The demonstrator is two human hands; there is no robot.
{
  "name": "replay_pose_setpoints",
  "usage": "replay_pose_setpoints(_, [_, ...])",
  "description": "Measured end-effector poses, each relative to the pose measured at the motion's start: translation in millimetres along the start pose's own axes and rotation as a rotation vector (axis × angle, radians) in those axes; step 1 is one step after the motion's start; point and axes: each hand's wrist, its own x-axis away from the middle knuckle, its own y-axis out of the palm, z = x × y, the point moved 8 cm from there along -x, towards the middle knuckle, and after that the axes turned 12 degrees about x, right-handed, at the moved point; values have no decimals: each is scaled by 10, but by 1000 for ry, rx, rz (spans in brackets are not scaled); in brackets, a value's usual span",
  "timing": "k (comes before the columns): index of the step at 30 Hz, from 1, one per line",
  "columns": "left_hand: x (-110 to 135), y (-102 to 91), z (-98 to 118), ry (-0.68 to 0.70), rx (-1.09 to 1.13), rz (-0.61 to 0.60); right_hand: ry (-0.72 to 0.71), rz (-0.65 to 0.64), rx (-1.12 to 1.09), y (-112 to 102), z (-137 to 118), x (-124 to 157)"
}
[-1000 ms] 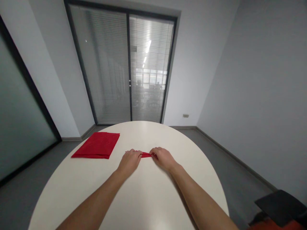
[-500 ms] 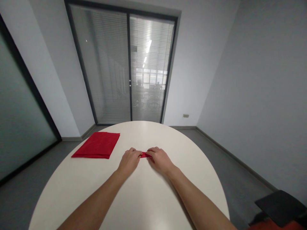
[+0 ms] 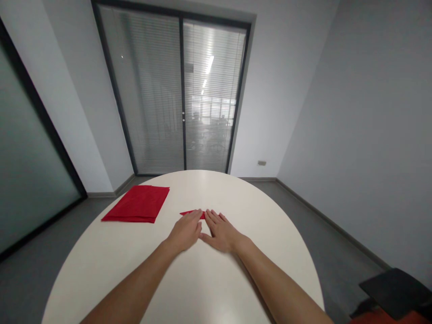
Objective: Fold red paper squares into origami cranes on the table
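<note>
A narrow folded strip of red cloth (image 3: 186,212) lies on the round white table (image 3: 216,274), mostly covered by my hands. Its pointed left end sticks out beyond my left hand (image 3: 185,231), whose fingers lie stretched over the strip. My right hand (image 3: 221,231) rests flat beside it, fingers extended over the right part and thumb pointing left toward my other hand. A bit of red shows between the fingertips. To the left, a larger stack of folded red cloth (image 3: 137,204) lies flat, apart from both hands.
Past the table's far edge stands a dark-framed glass door (image 3: 184,90) with blinds. A dark chair (image 3: 394,290) with an orange-red part is at the lower right. Grey walls and a grey floor (image 3: 303,211) surround the table.
My fingers have gone from gripping the strip's ends to lying flat on it. The strip's left point now shows, and the hands have come closer together. The stack stays put.
</note>
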Motion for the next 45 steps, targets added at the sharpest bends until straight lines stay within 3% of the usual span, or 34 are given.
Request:
replay_pose_setpoints(5, [-7, -47, -63, -106, -154, 53, 12, -19, -10, 22, 17, -8])
replay_pose_setpoints(7, [-20, -73, 0, -67, -142, 74, 16, -19, -8, 18, 18, -8])
replay_pose_setpoints(11, [-33, 40, 157, 82, -37, -43, 20, -1, 15, -13, 9, -4])
replay_pose_setpoints(14, [-27, 154, 106, 38, -30, -119, 26, -11, 29, -24, -2, 2])
replay_pose_setpoints(19, [-22, 215, 8, 6, -73, -105, 66, -74, 33, -4, 7, 2])
replay_pose_setpoints(28, [-4, 198, 17, -23, -79, -129, 302, -193, 25, 30, 433, 120])
replay_pose_setpoints(31, [-1, 191, 20, -12, -82, -127, 359, -137, 66, -26, 494, 155])
replay_pose_setpoints(33, [2, 193, 13, -7, -90, -126, 312, -37, 106, -88, 418, 125])
replay_pose_setpoints(35, [5, 196, 8, 1, -97, -120, 171, 42, 116, -110, 253, 68])
replay_pose_setpoints(38, [10, 208, 5, 20, -100, -119, 23, 33, 71, -40, 75, 6])
replay_pose_setpoints(42, [12, 189, -83, 0, -97, -134, 41, -20, 40, 28, 72, -19])
replay_pose_setpoints(45, [25, 101, -275, -110, -123, -120, 45, -27, 34, 30, 81, -21])
